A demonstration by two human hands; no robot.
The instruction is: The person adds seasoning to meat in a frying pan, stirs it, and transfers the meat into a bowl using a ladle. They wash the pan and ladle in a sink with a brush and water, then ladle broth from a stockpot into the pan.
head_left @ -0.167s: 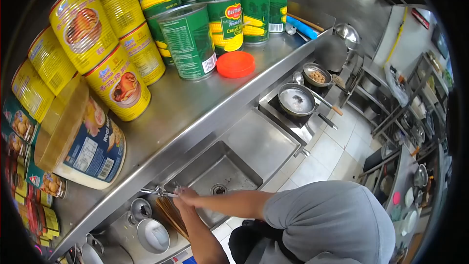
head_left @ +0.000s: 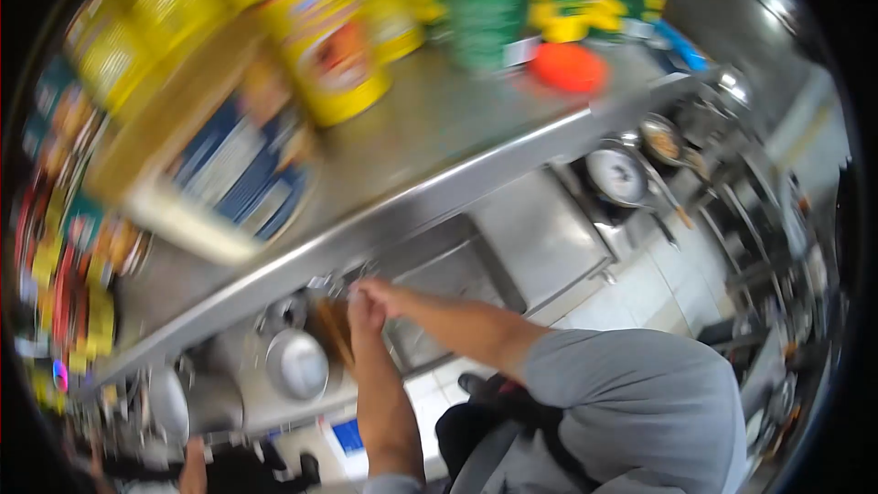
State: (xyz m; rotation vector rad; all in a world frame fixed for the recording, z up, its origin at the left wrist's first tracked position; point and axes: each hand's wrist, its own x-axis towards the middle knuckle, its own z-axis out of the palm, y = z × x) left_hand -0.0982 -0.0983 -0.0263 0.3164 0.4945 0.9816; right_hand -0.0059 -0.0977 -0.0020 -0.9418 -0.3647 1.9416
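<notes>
My left hand (head_left: 362,313) and my right hand (head_left: 380,295) are together at the left end of a steel sink (head_left: 444,265), close to the tap (head_left: 327,284). The hands touch or overlap, and motion blur hides their fingers and anything between them. Just left of my left hand are long brown sticks (head_left: 333,329). A white-looking bowl (head_left: 297,364) stands beyond them, beside a smaller metal vessel (head_left: 287,312).
A steel shelf (head_left: 439,128) above the sink holds yellow cans (head_left: 334,59), green cans (head_left: 480,9), a large tub (head_left: 229,160) and a red lid (head_left: 569,68). Pans (head_left: 616,174) sit on a stove at right. Another person's arm (head_left: 193,468) shows at lower left.
The view has swung, so the shelf and sink appear shifted right. Another person's arm and shoe have come into view at lower left. My hands remain together near the tap.
</notes>
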